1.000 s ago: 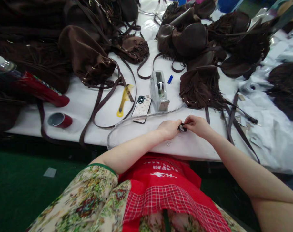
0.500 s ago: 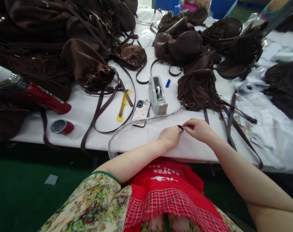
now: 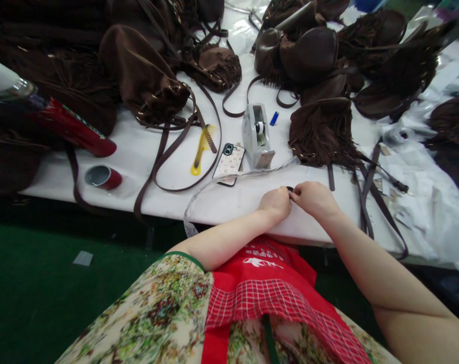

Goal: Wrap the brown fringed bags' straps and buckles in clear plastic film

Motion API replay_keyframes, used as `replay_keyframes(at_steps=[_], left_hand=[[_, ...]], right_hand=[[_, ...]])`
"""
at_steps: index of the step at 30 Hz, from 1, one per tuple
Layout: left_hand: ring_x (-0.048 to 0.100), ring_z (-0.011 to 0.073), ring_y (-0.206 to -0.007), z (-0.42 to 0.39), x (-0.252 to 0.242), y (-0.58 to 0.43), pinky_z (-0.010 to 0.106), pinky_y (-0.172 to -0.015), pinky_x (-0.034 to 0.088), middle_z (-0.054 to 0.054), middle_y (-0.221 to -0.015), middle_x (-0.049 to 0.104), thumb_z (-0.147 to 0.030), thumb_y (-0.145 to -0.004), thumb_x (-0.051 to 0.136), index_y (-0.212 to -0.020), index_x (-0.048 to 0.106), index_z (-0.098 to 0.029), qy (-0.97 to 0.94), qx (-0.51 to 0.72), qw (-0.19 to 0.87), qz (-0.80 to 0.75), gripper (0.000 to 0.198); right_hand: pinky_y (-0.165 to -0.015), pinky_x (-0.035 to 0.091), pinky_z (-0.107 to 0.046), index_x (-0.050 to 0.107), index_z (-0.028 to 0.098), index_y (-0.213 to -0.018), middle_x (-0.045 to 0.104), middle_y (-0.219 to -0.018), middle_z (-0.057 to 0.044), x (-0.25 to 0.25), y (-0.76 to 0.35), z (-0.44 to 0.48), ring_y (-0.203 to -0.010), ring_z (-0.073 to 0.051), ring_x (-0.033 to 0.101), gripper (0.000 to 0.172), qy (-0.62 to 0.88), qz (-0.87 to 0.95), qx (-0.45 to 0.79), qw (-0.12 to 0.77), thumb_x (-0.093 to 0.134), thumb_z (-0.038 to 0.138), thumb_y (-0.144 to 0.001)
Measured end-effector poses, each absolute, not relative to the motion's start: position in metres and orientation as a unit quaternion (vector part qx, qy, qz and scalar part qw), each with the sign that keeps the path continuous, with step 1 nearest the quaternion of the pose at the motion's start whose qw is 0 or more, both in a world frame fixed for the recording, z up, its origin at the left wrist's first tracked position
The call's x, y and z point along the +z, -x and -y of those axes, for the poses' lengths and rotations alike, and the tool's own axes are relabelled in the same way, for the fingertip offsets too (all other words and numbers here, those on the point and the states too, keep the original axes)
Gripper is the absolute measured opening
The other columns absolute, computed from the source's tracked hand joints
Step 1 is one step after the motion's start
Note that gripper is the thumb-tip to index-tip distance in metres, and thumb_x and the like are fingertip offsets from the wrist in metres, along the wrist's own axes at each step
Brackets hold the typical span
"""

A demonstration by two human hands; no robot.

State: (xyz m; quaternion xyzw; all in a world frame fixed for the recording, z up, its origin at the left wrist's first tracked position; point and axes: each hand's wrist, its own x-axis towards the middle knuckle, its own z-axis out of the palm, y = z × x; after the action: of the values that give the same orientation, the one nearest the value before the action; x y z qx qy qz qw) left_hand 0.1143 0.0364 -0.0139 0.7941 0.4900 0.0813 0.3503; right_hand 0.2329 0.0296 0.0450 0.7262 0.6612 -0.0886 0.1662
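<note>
Left hand [image 3: 277,204]: closed around a small dark piece [image 3: 289,188], right of frame centre, likely steadying it
Right hand [image 3: 313,198]: pinching it, probably for finer control

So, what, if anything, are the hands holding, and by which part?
The left hand and right hand hold a small dark piece between them; which part each grips is hidden.

From afar, I centre my clock on the phone [image 3: 229,161] lying on the table [image 3: 229,205]: comb [image 3: 201,150] at ten o'clock, cup [image 3: 115,179] at nine, right hand [image 3: 316,198] at four, left hand [image 3: 275,203] just beside.
</note>
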Motion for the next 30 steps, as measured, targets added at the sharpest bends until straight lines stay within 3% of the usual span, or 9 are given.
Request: replay_keyframes(at_steps=[5,12,19,24,30], left_hand=[[0.067,0.0255,-0.089,-0.034,-0.015,-0.111,0.033,-0.077,0.051,0.012,-0.094,0.070,-0.025,-0.088,0.045,-0.103,0.057,-0.014,-0.786,0.088,0.380,-0.480,0.022],[0.067,0.0275,-0.090,-0.036,-0.010,-0.109,0.034,-0.074,0.051,0.016,-0.097,0.069,-0.024,-0.085,0.048,-0.122,0.043,-0.009,-0.762,0.089,0.419,-0.486,0.041],[0.066,0.0249,-0.092,-0.047,-0.008,-0.099,0.032,-0.076,0.051,0.011,-0.100,0.069,-0.025,-0.084,0.050,-0.111,0.054,-0.015,-0.779,0.067,0.424,-0.458,0.029],[0.066,0.0221,-0.087,-0.050,-0.004,-0.094,0.030,-0.074,0.050,0.009,-0.097,0.069,-0.026,-0.086,0.049,-0.109,0.057,-0.016,-0.799,0.053,0.395,-0.451,0.025],[0.064,0.0225,-0.086,-0.061,0.000,-0.087,0.030,-0.076,0.048,0.006,-0.093,0.070,-0.029,-0.084,0.054,-0.100,0.063,-0.020,-0.838,0.045,0.361,-0.408,0.020]], right_hand=[[-0.060,0.041,-0.029,0.077,0.021,-0.081,0.074,-0.082,-0.013,0.043,-0.230,-0.031,-0.078,-0.025,0.067,0.038,-0.753,-0.620,-0.127,0.182,0.047,0.045,-0.084],[-0.059,0.039,-0.026,0.076,0.018,-0.080,0.072,-0.076,-0.011,0.037,-0.233,-0.045,-0.073,-0.022,0.065,0.024,-0.717,-0.642,-0.166,0.215,0.056,0.031,-0.076],[-0.072,0.044,-0.029,0.071,0.019,-0.098,0.063,-0.108,-0.012,0.037,-0.232,-0.035,-0.090,-0.022,0.063,0.027,-0.667,-0.720,-0.047,0.187,0.046,0.022,-0.088],[-0.070,0.043,-0.029,0.065,0.015,-0.094,0.065,-0.097,-0.014,0.030,-0.232,-0.030,-0.082,-0.021,0.064,0.027,-0.658,-0.726,-0.052,0.193,0.038,0.013,-0.092],[-0.074,0.042,-0.028,0.065,0.016,-0.091,0.068,-0.096,-0.012,0.033,-0.236,-0.032,-0.086,-0.021,0.065,0.022,-0.638,-0.746,-0.094,0.164,0.043,0.015,-0.090]])
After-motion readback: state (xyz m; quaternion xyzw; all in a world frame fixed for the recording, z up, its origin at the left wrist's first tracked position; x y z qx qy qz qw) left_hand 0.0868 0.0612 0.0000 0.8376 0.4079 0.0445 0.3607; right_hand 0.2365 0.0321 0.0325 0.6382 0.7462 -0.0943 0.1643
